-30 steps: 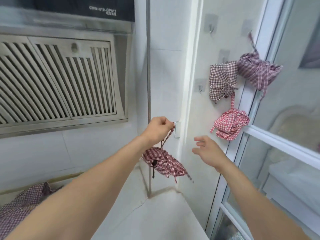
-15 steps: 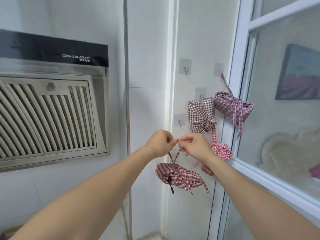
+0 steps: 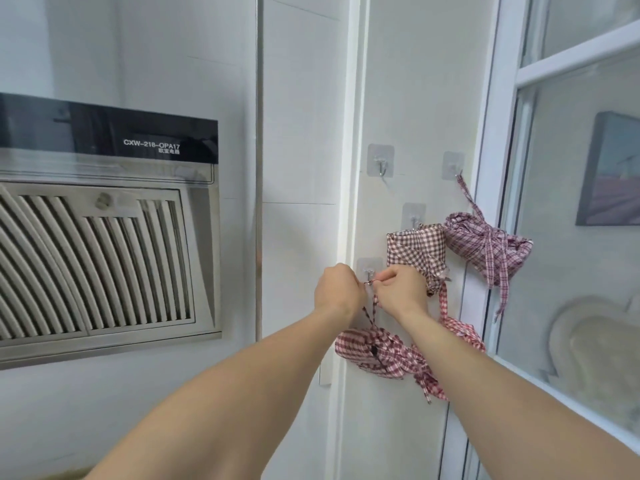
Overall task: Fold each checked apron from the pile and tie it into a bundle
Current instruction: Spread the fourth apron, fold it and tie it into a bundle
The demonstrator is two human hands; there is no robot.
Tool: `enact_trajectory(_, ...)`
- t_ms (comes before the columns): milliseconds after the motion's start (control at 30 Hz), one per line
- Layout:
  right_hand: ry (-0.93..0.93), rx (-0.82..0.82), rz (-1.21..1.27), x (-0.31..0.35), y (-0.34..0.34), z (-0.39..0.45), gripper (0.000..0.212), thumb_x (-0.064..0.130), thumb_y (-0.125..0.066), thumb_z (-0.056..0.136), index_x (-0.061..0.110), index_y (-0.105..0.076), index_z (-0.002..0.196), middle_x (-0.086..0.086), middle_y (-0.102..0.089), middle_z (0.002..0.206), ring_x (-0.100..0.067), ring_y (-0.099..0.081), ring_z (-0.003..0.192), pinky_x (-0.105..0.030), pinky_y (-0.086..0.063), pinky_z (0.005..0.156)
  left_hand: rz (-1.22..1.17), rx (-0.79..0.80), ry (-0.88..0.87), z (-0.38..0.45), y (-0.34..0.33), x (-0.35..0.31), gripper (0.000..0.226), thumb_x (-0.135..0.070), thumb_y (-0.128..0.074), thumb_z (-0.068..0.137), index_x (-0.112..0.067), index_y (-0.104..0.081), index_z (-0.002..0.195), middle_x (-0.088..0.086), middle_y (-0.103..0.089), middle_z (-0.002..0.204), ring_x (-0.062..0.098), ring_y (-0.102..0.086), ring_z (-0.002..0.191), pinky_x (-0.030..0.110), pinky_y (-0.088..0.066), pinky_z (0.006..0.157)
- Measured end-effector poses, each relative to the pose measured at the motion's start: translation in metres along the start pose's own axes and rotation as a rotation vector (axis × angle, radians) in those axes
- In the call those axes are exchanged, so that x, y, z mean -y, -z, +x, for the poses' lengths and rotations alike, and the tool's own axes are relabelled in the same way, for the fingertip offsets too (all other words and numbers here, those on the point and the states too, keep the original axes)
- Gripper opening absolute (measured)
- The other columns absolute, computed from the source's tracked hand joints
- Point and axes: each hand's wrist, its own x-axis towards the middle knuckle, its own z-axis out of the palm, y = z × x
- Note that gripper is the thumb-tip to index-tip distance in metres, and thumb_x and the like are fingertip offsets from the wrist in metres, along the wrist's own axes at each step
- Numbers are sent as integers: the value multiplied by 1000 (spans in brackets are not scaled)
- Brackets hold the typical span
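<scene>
— Head view, what are the hands doing?
— Both are raised to the low adhesive hook [image 3: 370, 273] on the white wall. The left hand [image 3: 339, 289] is curled into a fist round the tie string [image 3: 373, 308], and the right hand [image 3: 398, 289] pinches the same string at the hook's metal tip. Whether the loop is already over the hook I cannot tell; the knuckles cover it.
— And the apron itself?
— The red checked bundle [image 3: 370, 351] hangs just below the two hands, against the wall, with the right forearm crossing in front of its right side.
— What else is around?
— Three more bundles to the right: a brown checked bundle [image 3: 417, 252] on the middle hook [image 3: 414, 216], a purple checked bundle [image 3: 485, 245] strung from the far-right hook [image 3: 453, 166], and a lighter red bundle [image 3: 462, 332] partly hidden behind the right arm. One upper hook [image 3: 381, 161] is bare. A range hood [image 3: 104, 237] fills the left side; a glazed door frame [image 3: 495, 168] stands on the right.
</scene>
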Motion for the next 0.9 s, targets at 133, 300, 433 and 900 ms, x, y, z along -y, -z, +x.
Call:
enact_trajectory(133,49,8,-61,-8,-8,-13,11,11,-69,90,18,-70,83,5,-68,80,-13,-66,79,-24,-52,74,16,10,44,-18,-14,18,32,-22,-62,90,-8,-60,62,7,-59,63,33,-61,66,35,-51,58)
enact_trajectory(300,214,-115,-162,-32,-18,-53,11,12,-63,91,21,-58,88,7,-57,89,-14,-58,80,-31,-49,70,8,33,38,-63,-24,54,26,-31,-54,95,-13,-69,85,5,-71,84,28,-66,81,32,-52,69)
enact_trajectory(433,399,-173,-169,-43,-38,-105,16,4,-61,84,18,-55,85,10,-49,85,-14,-49,78,-34,-43,76,-45,67,90,-102,-22,99,26,-31,-49,97,-17,-59,78,-2,-61,70,25,-61,73,31,-44,62)
enact_trajectory(900,217,1261,-454,11,-202,-305,30,28,-64,92,17,-62,120,-2,-65,118,-18,-59,103,-30,-49,91,86,384,486,-266,36,356,9,-17,-51,93,-20,-60,95,3,-67,107,23,-63,102,26,-47,80)
